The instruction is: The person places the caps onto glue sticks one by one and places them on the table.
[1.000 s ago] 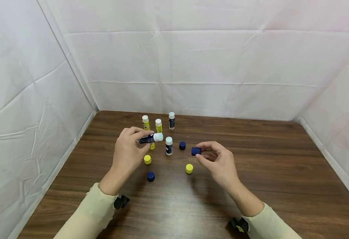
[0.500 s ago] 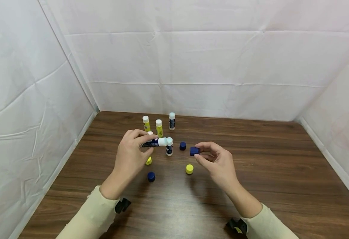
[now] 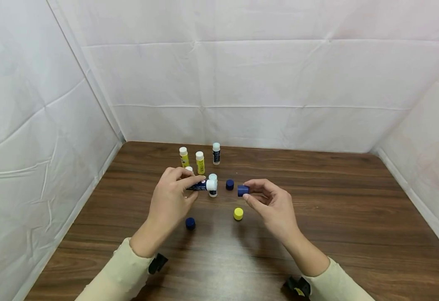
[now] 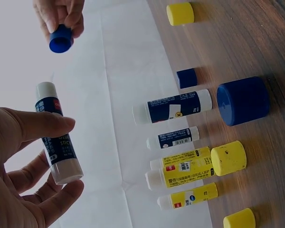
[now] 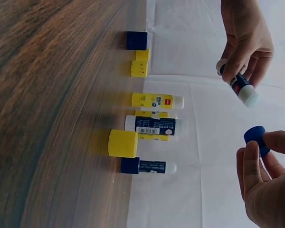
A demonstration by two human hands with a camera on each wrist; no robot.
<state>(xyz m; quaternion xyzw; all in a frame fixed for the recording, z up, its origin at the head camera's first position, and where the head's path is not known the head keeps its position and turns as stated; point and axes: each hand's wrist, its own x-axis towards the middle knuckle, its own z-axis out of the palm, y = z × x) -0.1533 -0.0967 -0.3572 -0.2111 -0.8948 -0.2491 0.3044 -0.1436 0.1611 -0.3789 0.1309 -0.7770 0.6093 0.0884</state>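
Note:
My left hand holds an uncapped glue stick with a dark blue label between thumb and fingers, above the table. The stick lies nearly level in the head view, its white end toward the right. My right hand pinches a blue cap by thumb and fingertips, its hollow end facing the stick. A gap separates cap and stick. Beneath them stand two more blue-labelled glue sticks, one farther back and one partly hidden behind the held stick.
Yellow glue sticks stand uncapped beyond my left hand. Blue caps and yellow caps sit on the brown wooden table; my left hand hides some yellow caps in the head view. White cloth encloses the back and sides.
My left hand has moved right and slightly nearer with the glue stick, which has turned more level. The right hand has shifted slightly left with the cap, so the gap between them has narrowed.

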